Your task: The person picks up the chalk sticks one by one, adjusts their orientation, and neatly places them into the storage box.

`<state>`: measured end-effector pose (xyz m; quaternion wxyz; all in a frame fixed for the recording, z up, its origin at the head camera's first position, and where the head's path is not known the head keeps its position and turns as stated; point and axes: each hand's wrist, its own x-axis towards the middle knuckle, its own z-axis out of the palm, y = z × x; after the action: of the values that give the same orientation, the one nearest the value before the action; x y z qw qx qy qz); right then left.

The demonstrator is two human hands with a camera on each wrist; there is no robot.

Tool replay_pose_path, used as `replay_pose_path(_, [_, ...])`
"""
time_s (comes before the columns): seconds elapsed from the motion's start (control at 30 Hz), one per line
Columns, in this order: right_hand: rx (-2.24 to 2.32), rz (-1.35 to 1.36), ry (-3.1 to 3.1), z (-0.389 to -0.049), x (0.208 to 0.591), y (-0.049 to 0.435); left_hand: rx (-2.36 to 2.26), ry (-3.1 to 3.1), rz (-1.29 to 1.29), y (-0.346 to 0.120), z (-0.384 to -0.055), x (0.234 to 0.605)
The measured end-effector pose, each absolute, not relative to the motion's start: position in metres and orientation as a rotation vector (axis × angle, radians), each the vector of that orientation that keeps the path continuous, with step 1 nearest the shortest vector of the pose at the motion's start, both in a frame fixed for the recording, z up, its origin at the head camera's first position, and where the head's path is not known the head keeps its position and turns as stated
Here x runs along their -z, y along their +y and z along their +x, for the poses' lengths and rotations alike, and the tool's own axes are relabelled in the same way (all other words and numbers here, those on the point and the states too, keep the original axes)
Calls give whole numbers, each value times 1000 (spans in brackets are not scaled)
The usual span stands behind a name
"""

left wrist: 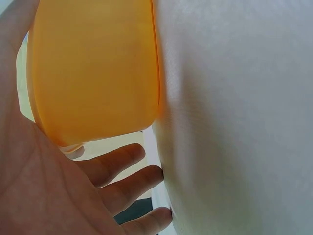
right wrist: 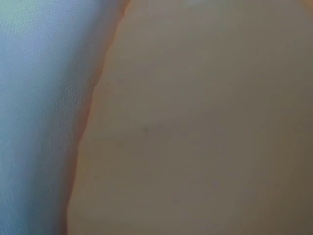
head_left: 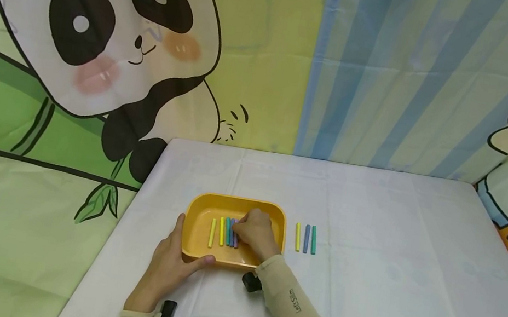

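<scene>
A shallow yellow-orange tray (head_left: 206, 207) sits on the table. Inside it stands a row of thin coloured sticks: a yellow stick (head_left: 212, 233) a little apart at the left, then another yellow stick (head_left: 222, 231), a green stick (head_left: 228, 232), and blue and purple ones close together. My left hand (head_left: 169, 264) steadies the tray's near left corner, thumb along the front rim; in the left wrist view its other fingers (left wrist: 129, 183) spread out below the tray wall. With curled fingers, my right hand (head_left: 256, 232) reaches into the tray and pinches a purple stick (head_left: 236, 241), its fingertips partly hidden.
Right of the tray, a yellow stick (head_left: 298, 237), a blue stick (head_left: 306, 239) and a green stick (head_left: 313, 240) lie side by side on the white tablecloth (head_left: 392, 291). A panda-print curtain (head_left: 258, 70) hangs behind the table. Blurred sleeve fabric fills most of the right wrist view.
</scene>
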<state>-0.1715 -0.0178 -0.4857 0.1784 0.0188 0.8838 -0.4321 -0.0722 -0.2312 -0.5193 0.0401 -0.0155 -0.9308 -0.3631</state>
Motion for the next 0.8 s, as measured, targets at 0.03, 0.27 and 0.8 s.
replay_pose_path(0.03, [1223, 54, 2496, -172, 486, -17, 1116, -2851, -47, -231, -72, 519])
replay_pose_path(0.27, [1236, 56, 2483, -170, 482, -15, 1104, -2860, -37, -231, -72, 519])
replay_pose_path(0.8, [1275, -24, 2543, -164, 455, -4, 1117, -2880, 6, -230, -71, 519])
